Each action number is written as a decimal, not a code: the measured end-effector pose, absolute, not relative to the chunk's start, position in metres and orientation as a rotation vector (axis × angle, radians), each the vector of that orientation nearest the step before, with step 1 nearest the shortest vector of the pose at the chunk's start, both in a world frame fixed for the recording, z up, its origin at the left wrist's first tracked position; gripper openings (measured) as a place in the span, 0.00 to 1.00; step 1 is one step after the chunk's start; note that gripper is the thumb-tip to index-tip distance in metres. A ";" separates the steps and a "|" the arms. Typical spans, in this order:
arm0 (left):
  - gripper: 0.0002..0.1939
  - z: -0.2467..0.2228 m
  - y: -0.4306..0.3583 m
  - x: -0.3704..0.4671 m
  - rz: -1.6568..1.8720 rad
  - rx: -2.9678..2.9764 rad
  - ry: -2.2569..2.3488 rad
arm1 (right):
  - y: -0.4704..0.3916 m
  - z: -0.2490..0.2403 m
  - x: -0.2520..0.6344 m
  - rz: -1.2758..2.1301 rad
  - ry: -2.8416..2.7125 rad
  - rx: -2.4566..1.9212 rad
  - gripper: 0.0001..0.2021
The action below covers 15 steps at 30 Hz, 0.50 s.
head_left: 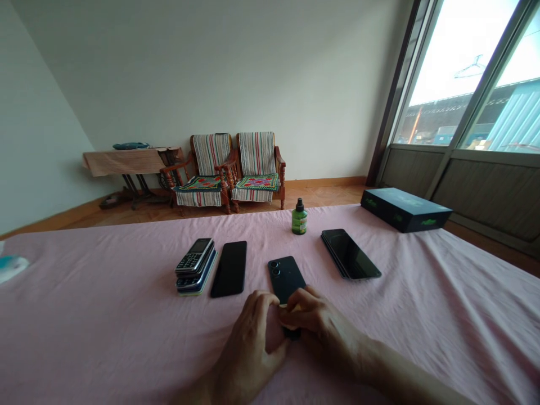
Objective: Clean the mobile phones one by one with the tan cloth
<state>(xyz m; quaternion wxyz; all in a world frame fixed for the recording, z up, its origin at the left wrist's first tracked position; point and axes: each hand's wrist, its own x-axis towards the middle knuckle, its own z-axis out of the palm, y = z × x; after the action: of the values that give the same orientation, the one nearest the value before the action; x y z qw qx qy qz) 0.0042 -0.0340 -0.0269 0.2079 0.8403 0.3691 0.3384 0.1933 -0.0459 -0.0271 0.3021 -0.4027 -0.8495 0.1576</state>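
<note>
A dark smartphone (288,277) lies back up on the pink cloth, its two camera rings at the upper left. My left hand (248,343) curves around the phone's lower left edge, with fingertips and thumb against it. Over the lower half of the phone, my right hand (323,323) is closed in a pinch. A small pale yellowish bit shows at its fingertips, too covered to name. The fingers hide most of the phone's lower end.
Left of the hands lie a black phone (230,269) and a stack of phones with a keypad phone (196,256) on top. Beyond stand a green spray bottle (299,218), stacked dark phones (351,254) and a black box (405,209). A white-and-teal item (12,267) sits far left.
</note>
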 end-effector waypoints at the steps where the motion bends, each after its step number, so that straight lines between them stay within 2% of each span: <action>1: 0.27 -0.027 -0.034 0.004 0.935 2.342 1.025 | -0.050 -0.026 0.194 0.417 -2.262 -1.058 0.18; 6: 0.29 -0.027 -0.032 0.002 0.833 2.372 1.015 | -0.067 -0.021 0.201 0.414 -2.307 -1.031 0.11; 12: 0.25 -0.023 -0.031 0.002 0.735 2.383 1.029 | -0.069 -0.019 0.209 0.424 -2.312 -1.041 0.11; 15: 0.22 -0.023 -0.032 0.002 0.716 2.394 1.038 | -0.056 -0.018 0.214 0.380 -2.273 -1.135 0.14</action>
<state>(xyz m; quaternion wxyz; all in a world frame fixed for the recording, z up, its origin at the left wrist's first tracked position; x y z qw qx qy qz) 0.0024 -0.0323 -0.0226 0.2163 0.8638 0.3745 0.2583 0.2138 -0.0563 -0.0177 0.2825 -0.4239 -0.8487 0.1420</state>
